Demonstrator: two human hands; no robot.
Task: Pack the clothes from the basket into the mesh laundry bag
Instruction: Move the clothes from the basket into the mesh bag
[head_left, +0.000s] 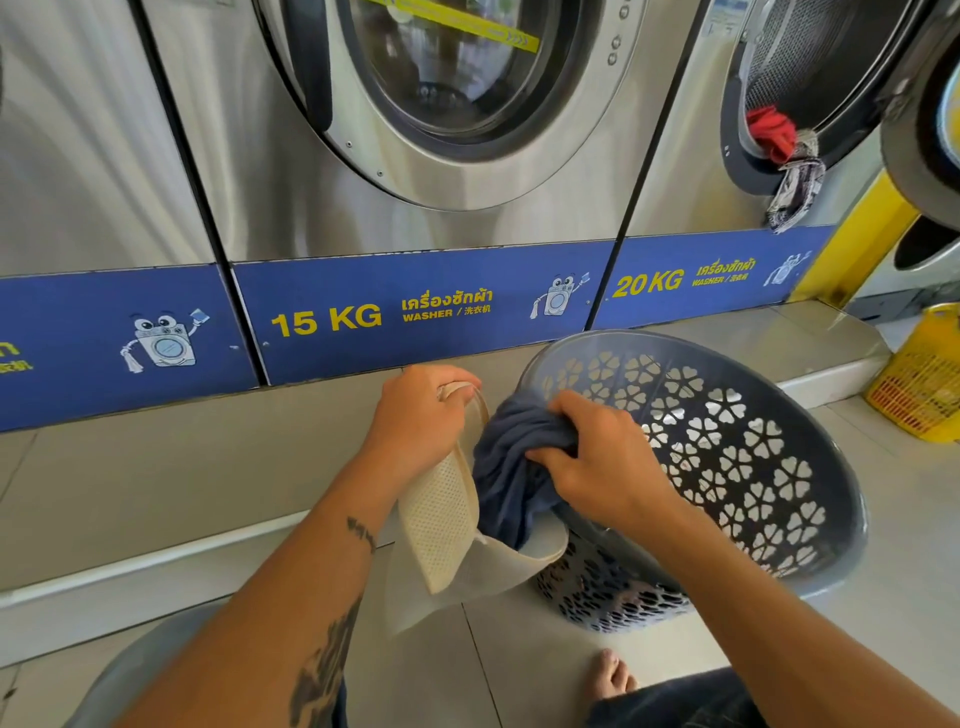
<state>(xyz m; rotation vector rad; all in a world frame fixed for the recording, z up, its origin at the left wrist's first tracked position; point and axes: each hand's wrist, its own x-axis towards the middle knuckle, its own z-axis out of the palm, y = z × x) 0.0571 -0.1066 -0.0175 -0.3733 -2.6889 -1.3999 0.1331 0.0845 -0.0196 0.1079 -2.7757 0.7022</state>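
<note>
left hand (421, 415) gripping rim of cream mesh laundry bag (441, 514), right hand (597, 457) clutching dark blue garment (511, 457) at the bag's mouth, grey perforated basket (727, 447) tilted on floor just beside, washers behind

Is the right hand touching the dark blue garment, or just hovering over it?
Touching. The head view shows the right hand gripping the bunched dark blue garment, fingers curled into its folds, over the mesh laundry bag.

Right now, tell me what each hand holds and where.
Left hand grips the bag at its rim; right hand grips the garment at its bunched top.
</note>
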